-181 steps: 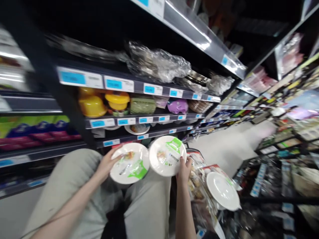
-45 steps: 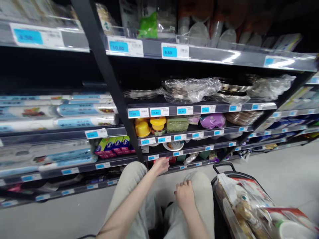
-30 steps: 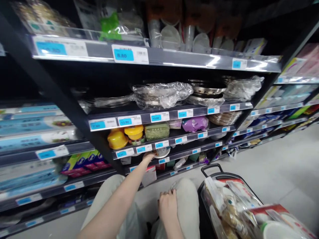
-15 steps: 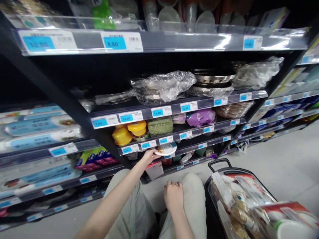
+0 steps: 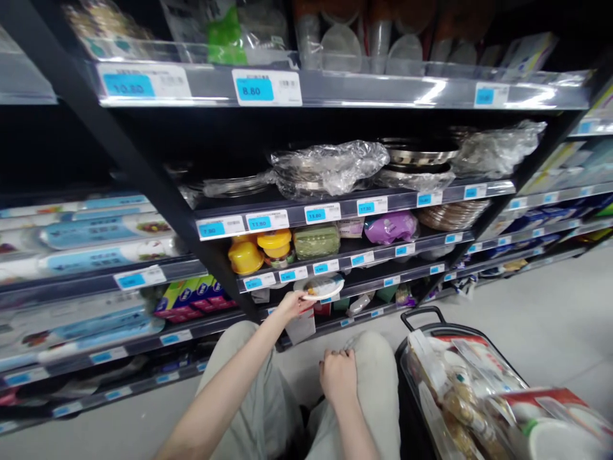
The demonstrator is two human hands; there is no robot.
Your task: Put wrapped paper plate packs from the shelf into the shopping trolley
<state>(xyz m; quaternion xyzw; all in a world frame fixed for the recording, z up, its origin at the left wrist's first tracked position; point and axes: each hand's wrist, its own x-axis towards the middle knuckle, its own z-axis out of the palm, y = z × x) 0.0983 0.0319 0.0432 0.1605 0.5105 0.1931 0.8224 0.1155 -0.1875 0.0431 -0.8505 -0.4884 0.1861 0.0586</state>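
My left hand [image 5: 294, 305] is closed on the near edge of a shallow white plate [image 5: 328, 285] with a printed centre, in front of the lower shelves. The plate is held nearly level, just below the price tags of the shelf with yellow-lidded jars [image 5: 276, 246]. A white box [image 5: 301, 327] lies low behind and under that hand. My right hand [image 5: 338, 375] rests on my right knee with its fingers curled in and nothing visible in them.
Plastic-wrapped metal pans [image 5: 330, 167] sit on the shelf above. Green-wrapped goods [image 5: 316, 241] and a purple pack [image 5: 391, 227] share the jar shelf. Rolled packages [image 5: 110, 231] fill shelves at left. A loaded black cart [image 5: 421, 327] stands by my right knee.
The camera view has turned slightly, so the shelves appear farther right and a little lower. My left hand and plate appear slightly farther right. My right hand stays on the knee.
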